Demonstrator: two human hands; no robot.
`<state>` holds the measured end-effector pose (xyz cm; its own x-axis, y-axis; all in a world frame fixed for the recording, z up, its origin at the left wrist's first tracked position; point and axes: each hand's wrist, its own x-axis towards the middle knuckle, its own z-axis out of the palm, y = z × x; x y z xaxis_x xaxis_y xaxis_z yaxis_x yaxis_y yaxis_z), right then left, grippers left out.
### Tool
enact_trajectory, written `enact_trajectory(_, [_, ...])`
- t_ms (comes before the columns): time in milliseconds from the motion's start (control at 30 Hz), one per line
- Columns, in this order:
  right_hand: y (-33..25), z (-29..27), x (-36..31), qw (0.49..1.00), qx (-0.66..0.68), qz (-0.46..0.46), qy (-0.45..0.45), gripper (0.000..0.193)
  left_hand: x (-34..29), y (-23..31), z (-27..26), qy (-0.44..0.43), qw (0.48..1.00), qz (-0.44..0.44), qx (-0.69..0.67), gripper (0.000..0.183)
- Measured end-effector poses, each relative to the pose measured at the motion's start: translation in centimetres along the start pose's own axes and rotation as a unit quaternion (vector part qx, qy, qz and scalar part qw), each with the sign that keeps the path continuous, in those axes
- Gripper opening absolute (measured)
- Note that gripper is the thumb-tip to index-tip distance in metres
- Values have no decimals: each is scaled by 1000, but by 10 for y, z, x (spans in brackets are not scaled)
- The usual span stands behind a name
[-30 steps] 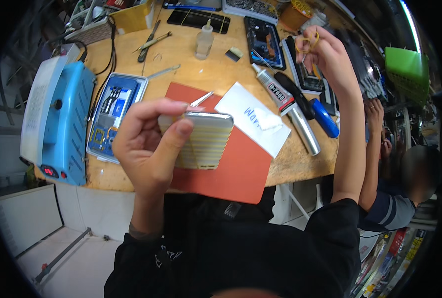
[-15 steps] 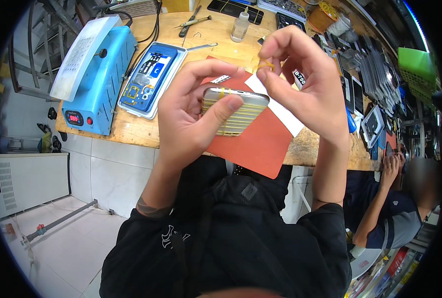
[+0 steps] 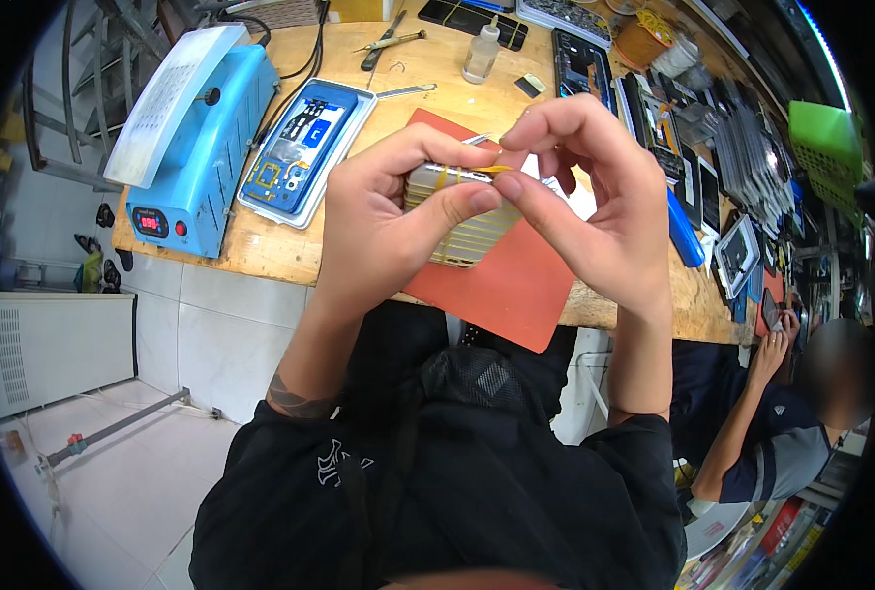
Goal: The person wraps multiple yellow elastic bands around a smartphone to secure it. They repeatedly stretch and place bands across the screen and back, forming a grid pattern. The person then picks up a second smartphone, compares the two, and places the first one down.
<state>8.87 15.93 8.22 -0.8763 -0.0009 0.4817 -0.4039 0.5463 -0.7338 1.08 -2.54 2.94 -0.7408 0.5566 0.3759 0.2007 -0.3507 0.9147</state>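
A phone [image 3: 472, 236] with several yellow rubber bands stretched across it is held up over an orange-red mat [image 3: 531, 305]. My left hand [image 3: 383, 216] grips it from the left, with the thumb along its near face and the fingers at its upper side. At the phone's top edge a yellow rubber band [image 3: 484, 169] is pulled out toward the right. Thumb and forefinger of my right hand [image 3: 600, 216] pinch the end of that band. The phone's back face is hidden.
At left stand a blue machine [image 3: 223, 128] with a red display and a white tray [image 3: 367, 108] holding an opened blue phone [image 3: 290, 187]. Behind lie a screwdriver [image 3: 390, 42] and a clear dropper bottle [image 3: 482, 54]. Phone parts crowd the right, where another person [image 3: 772, 433] sits.
My right hand has come down and left, bringing the rubber band to the phone's top edge. My left hand still holds the phone. The view has shifted slightly.
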Motion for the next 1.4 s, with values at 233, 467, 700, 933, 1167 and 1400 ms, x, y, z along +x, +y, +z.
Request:
enact_trajectory(233, [16, 0, -23, 997, -21, -54, 58, 24, 3, -7, -7, 65, 997, 15, -41, 23])
enact_trajectory(467, [38, 49, -81, 986, -128, 103, 33, 23, -5, -30, -32, 199, 967, 25, -156, 30])
enact_trajectory(700, [38, 83, -91, 982, -166, 76, 39, 25, -10, -35, -33, 242, 950, 32, -193, 28])
enact_trajectory(933, [30, 90, -91, 975, -16, 120, 187, 23, -5, -36, -27, 216, 965, 75, -130, 20])
enact_trajectory(1167, [40, 84, -78, 976, -24, 212, 40, 36, -1, -32, -15, 185, 972, 89, -114, 15])
enact_trajectory(1400, [37, 95, -71, 976, 5, 216, 29, 31, -2, -35, -14, 150, 976, 111, -114, 18])
